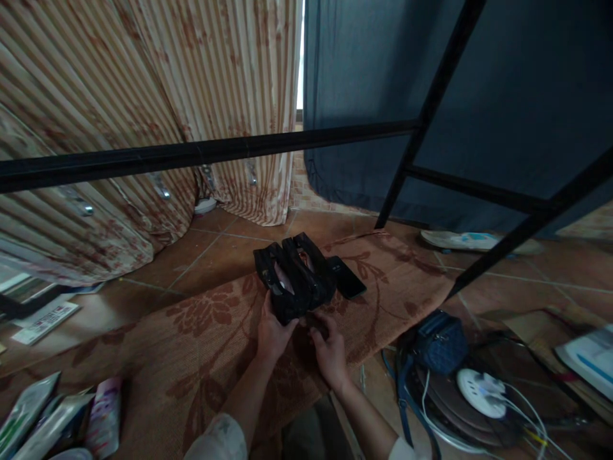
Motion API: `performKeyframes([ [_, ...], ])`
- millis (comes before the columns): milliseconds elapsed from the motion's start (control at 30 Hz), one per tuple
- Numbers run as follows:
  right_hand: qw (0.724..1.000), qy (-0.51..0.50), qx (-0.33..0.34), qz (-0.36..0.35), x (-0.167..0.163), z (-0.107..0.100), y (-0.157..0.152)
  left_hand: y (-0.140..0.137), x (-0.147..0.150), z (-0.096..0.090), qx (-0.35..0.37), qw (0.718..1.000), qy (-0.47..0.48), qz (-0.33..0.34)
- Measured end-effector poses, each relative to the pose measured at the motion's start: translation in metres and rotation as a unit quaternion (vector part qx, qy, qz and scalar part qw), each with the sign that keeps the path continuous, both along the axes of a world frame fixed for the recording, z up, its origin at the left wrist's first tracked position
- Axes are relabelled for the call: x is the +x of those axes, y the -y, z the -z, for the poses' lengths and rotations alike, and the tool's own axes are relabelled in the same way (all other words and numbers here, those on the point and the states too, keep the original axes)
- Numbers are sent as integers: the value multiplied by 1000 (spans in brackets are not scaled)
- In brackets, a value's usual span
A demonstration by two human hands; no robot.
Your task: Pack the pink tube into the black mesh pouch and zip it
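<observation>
Black folded garment (295, 278) lies on the patterned mat (191, 345), gripped at its near edge by the left hand (272, 332) and right hand (329, 348) for folding; a dark phone (347, 276) sits touching at two o'clock.

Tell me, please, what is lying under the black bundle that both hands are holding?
The black bundle lies on a brown flowered mat over floor tiles. A black phone lies beside it. The left hand and right hand grip its near edge. The mat directly beneath is covered.
</observation>
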State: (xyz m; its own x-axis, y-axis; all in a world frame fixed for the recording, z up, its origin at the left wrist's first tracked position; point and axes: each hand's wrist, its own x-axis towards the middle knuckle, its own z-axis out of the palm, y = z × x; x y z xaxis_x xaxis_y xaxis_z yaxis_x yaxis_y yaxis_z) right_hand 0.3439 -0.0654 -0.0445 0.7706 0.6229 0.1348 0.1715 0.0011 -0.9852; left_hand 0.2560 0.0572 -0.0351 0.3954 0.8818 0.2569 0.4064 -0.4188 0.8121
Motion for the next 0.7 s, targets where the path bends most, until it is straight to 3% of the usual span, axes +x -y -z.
performKeyframes([
  [200, 986, 123, -36, 105, 54, 7, 18, -1, 0, 3, 12, 1000, -15, 3],
  [367, 930, 290, -165, 157, 101, 5, 12, -2, 0, 3, 14, 1000, -25, 1],
  [700, 871, 289, -377, 127, 150, -2, -29, 0, 0, -2, -3, 998, -62, -13],
])
